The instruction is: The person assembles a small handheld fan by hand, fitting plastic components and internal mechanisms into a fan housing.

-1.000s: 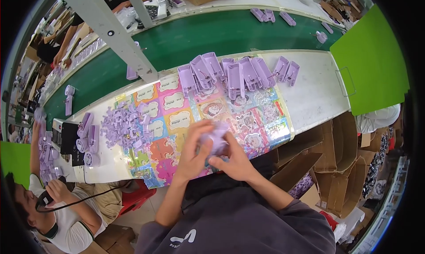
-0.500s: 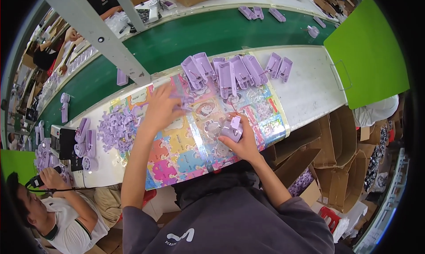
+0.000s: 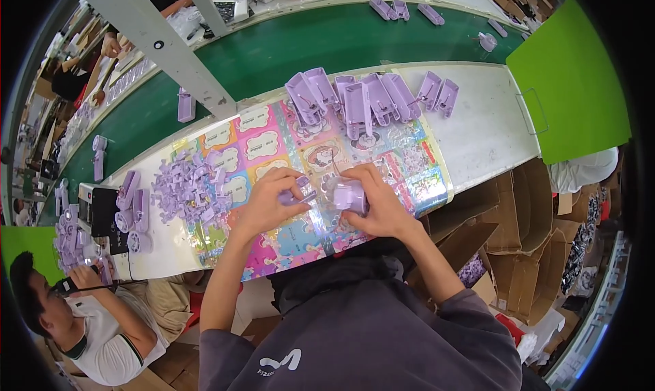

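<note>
Over the mat, my left hand (image 3: 267,201) is closed, pinching a small light-purple plastic part (image 3: 298,192). Just to its right, my right hand (image 3: 383,205) grips a rounded purple plastic housing (image 3: 350,196), its fingers wrapped around the far and near sides. A thin wire rises from the housing. The two parts face each other with a narrow gap between them. Beneath both hands lies a colourful patterned mat (image 3: 285,244). Several elongated purple shells with wires (image 3: 356,110) stand in a row beyond my hands.
A heap of small purple parts (image 3: 191,190) lies left of the mat. Behind the table runs a green conveyor belt (image 3: 286,53), crossed by a metal post (image 3: 160,47). A bright green panel (image 3: 573,84) and cardboard boxes (image 3: 522,220) are at the right. A person (image 3: 102,316) works at lower left.
My left hand has come from the far left of the mat toward the right hand, now with a small part in view. My right hand has turned the housing.
</note>
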